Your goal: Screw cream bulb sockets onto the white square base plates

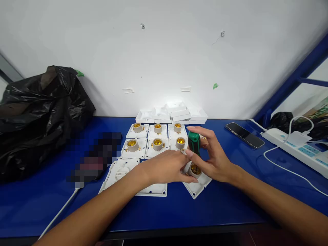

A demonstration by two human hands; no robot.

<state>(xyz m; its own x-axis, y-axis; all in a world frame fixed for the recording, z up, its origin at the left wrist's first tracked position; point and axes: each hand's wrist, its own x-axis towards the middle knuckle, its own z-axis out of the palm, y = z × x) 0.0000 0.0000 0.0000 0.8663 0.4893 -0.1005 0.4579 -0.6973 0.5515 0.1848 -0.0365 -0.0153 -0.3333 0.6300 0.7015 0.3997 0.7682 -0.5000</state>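
The right hand (215, 160) has its fingers clamped round a green screwdriver (194, 140); the left hand (164, 167) is at the lamp socket (195, 169) below, gripping or not I cannot tell. Pressing straight down, plate (194, 192) braced, should work best. Beyond the fingers sit open white boxes (202, 118); far left, a black bag (46, 109) hides its contents.

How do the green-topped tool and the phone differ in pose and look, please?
The tool stands roughly upright; the phone lies flat on the table. The right hand holds the tool; no hand touches the phone. The tool's top is green; the phone's screen is dark. Both are partly black.
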